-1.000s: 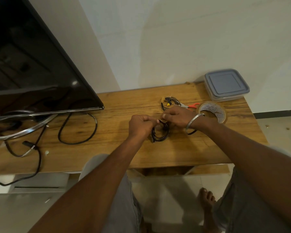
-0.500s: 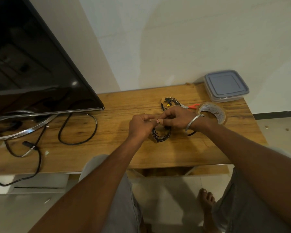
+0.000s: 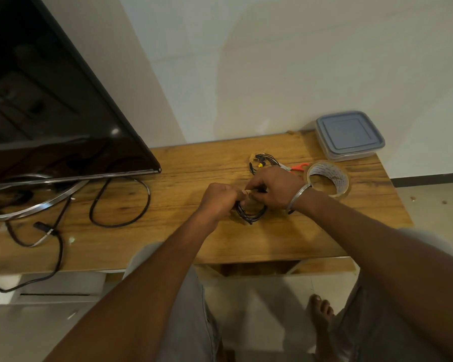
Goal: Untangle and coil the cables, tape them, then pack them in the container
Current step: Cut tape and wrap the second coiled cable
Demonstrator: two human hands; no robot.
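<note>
Pinching apparent tape strip [image 3: 245,191] between left hand [image 3: 220,202] and right hand [image 3: 275,189] over black coil [image 3: 249,216], binding loops; with tape roll [image 3: 327,178] handy at two o'clock.

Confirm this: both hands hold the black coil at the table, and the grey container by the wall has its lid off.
Not quite: the head view shows the container with its lid on. The left hand and right hand do hold the black coil at the table.
</note>
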